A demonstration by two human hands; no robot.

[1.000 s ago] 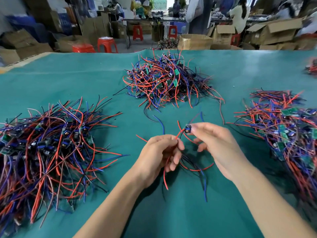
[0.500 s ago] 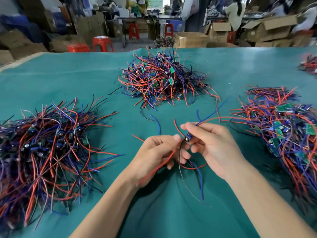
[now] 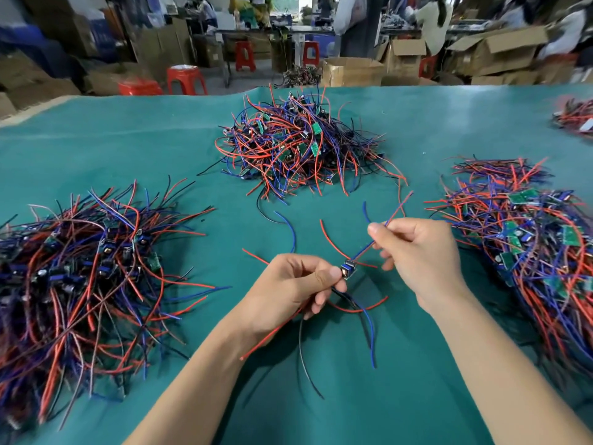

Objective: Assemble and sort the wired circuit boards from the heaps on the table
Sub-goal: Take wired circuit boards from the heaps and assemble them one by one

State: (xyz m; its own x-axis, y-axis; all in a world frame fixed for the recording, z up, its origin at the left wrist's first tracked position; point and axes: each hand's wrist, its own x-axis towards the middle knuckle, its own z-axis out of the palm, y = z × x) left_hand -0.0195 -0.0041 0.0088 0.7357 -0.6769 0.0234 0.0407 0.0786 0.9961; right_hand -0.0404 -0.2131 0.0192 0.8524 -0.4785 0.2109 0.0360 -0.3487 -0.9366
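A small circuit board (image 3: 347,271) with red, blue and black wires hangs between my hands above the green table (image 3: 128,149). My left hand (image 3: 288,284) pinches the board at its lower end, and loose wires trail from under its fingers. My right hand (image 3: 417,252) pinches the board's red and blue wire pair (image 3: 369,247), drawn straight up to the right. Three heaps of wired boards lie around: a left heap (image 3: 80,268), a far middle heap (image 3: 298,149) and a right heap (image 3: 529,239).
Loose red and blue wires (image 3: 288,229) lie on the cloth just beyond my hands. A small wire pile (image 3: 574,115) sits at the far right edge. Beyond the table stand red stools (image 3: 186,80), cardboard boxes (image 3: 353,72) and people at benches.
My right hand has let go of the board and slid up and right along its red and blue wires. My left hand now pinches the board itself.
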